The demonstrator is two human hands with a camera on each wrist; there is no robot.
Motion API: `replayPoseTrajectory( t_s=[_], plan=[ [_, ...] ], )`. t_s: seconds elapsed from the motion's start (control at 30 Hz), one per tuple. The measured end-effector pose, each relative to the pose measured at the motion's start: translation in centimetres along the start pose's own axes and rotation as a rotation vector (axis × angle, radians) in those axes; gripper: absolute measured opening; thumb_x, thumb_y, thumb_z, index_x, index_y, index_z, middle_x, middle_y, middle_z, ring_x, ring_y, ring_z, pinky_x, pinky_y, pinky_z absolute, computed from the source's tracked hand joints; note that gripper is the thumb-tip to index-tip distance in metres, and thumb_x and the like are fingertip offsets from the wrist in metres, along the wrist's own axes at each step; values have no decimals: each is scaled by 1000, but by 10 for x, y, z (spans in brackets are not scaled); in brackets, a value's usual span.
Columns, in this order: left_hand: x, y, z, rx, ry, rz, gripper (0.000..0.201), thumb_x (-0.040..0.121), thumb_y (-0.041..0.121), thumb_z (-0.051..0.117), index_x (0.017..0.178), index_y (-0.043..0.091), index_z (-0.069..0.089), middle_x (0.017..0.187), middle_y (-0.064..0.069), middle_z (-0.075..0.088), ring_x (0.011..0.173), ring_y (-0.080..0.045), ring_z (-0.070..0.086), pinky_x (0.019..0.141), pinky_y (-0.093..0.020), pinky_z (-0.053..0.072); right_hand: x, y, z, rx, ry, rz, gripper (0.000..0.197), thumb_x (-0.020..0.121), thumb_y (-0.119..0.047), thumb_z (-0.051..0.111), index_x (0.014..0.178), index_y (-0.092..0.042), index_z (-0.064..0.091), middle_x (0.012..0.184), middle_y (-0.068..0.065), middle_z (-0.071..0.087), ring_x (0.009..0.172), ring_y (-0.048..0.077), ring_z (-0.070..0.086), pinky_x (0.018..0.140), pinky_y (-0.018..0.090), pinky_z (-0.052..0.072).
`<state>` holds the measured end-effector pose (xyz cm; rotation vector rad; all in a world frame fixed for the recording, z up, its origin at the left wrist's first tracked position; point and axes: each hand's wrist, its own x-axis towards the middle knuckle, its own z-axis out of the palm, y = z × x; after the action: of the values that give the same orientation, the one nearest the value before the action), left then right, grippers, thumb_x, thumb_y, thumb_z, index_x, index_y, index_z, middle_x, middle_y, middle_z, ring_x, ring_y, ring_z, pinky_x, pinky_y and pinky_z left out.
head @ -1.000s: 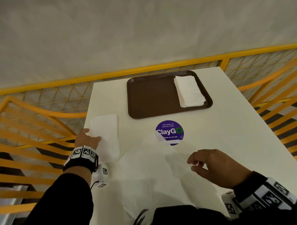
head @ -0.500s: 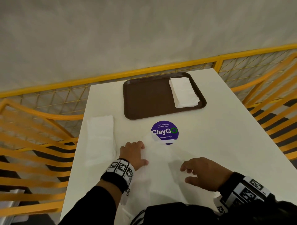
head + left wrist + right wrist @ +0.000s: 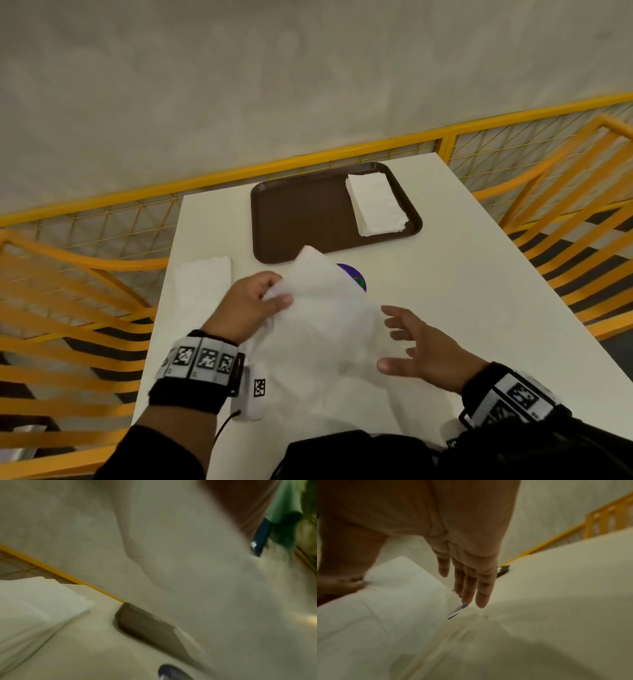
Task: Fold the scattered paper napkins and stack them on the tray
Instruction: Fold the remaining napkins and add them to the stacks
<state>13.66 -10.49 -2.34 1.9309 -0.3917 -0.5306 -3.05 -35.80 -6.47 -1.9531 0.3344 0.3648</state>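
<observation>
A large unfolded white napkin (image 3: pixel 325 329) lies near the table's front edge, its far-left part lifted off the table. My left hand (image 3: pixel 270 294) pinches that raised part between thumb and fingers. My right hand (image 3: pixel 407 342) hovers by the napkin's right side with fingers spread and straight, holding nothing; in the right wrist view the right hand's fingers (image 3: pixel 471 582) point down beside the napkin (image 3: pixel 393 601). A brown tray (image 3: pixel 301 219) sits at the far middle with a stack of folded napkins (image 3: pixel 375 208) on its right half. The left wrist view is blurred, mostly filled by the lifted napkin (image 3: pixel 197 574).
A folded napkin (image 3: pixel 205 284) lies at the table's left edge. A purple round sticker (image 3: pixel 356 279) on the white table (image 3: pixel 479 274) is half covered by the lifted napkin. Yellow mesh railing (image 3: pixel 342 161) and orange chair backs (image 3: pixel 579 212) surround the table.
My left hand left the folded napkin at the left edge, moved to the unfolded napkin, pinched it and lifted it. My right hand opened its fingers beside the napkin.
</observation>
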Motion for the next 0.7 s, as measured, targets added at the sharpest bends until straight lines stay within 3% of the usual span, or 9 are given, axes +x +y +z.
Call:
replayPoseTrajectory(
  t_s=[0.07,0.13,0.23,0.33,0.37,0.43,0.5,0.6,0.7],
  plan=[
    [-5,8,-9,-315,95,-56,10,81,7,69,87,10,62,85,-12,71,74,-23,66,70,-34,53,5,-5,1,344,-30,34,108,40,-66,84,134,-39,39,130,-7,52,116,10,57,100,34,47],
    [-9,8,-12,-478,134,-92,7,85,7,64,90,12,62,86,-6,74,74,-20,70,69,-32,57,12,-10,3,574,-64,70,106,36,-62,88,129,-33,47,127,4,58,113,19,61,97,39,51],
    [-14,-1,-10,-529,172,-142,9,88,10,57,93,15,63,92,-7,75,81,-23,70,76,-36,56,24,-25,8,669,-105,106,90,48,-55,87,124,-22,53,117,8,63,103,22,65,85,37,55],
    [-20,-10,-2,-514,244,-185,6,88,11,60,89,16,63,92,-8,73,84,-27,67,81,-40,53,30,-40,15,637,-81,71,29,82,-26,73,102,-11,60,79,1,65,71,13,62,78,35,56],
    [-21,-12,0,-493,280,-201,5,88,12,60,89,16,63,93,-9,73,83,-27,66,82,-41,53,32,-43,16,590,-44,50,11,86,-16,69,95,-12,62,74,0,66,66,11,62,74,33,56],
    [-24,-16,1,-428,339,-199,2,88,11,61,89,14,62,93,-12,71,83,-29,65,82,-42,53,34,-42,15,488,30,9,8,87,-10,67,94,-15,65,86,8,72,74,20,67,72,34,58],
    [-28,-21,-1,-362,337,-174,6,87,8,64,91,12,62,94,-15,72,86,-31,67,82,-42,54,33,-40,12,363,106,-39,14,89,-19,65,102,-21,64,94,11,74,86,32,69,79,44,58],
    [-36,-22,-4,-290,242,-140,16,85,0,63,93,13,65,92,-10,75,84,-26,69,76,-36,55,30,-40,4,129,205,-120,11,93,-28,58,103,-30,56,85,5,74,79,24,70,76,42,56],
    [-41,-19,-4,-349,203,-108,20,80,-7,65,84,13,70,83,-3,75,76,-17,70,64,-25,57,26,-42,-5,230,176,-182,15,89,-15,63,103,-21,62,94,3,75,86,21,71,81,37,55]
  ],
)
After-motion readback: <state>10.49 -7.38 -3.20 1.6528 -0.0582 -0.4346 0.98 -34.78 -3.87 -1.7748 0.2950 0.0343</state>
